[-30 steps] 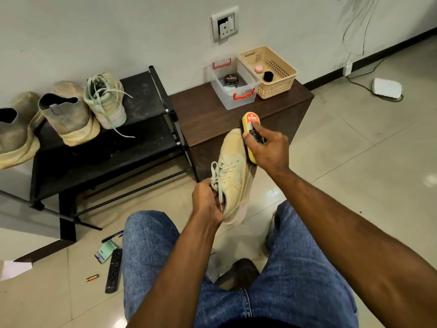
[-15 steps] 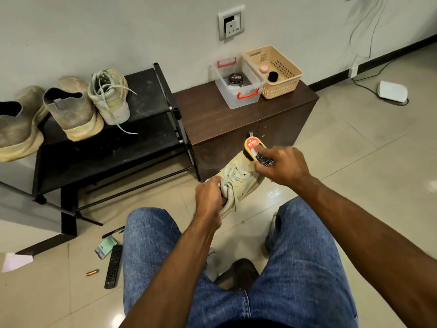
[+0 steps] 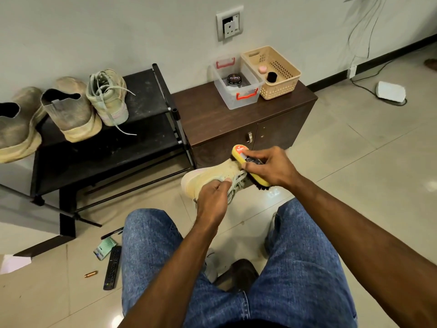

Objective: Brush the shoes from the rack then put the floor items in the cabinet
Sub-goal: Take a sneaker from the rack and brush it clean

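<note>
On the pale tiled floor in front of us stand the two largest pieces: a black two-tier shoe rack, its left end cut off by the frame, and beside it a low dark-brown wooden cabinet against the wall. On the rack's top tier we see three worn shoes: a grey slip-on shoe partly out of view, a second grey slip-on shoe, and a pale green laced sneaker. On the cabinet sit a clear plastic box with red handles, holding a round black tin whose label we cannot read, and a beige perforated basket with two small containers inside. Between our blue-jeaned knees we hold a pale yellow laced sneaker above the floor. Our left hand grips it near the laces, covering much of its rear; our right hand curls round a yellow-backed shoe brush, whose dark bristles meet the sneaker's upper. On the floor at lower left lie a black remote control, a green-and-white packet, a black pen and a small copper-coloured cylinder, too small to identify.
</note>
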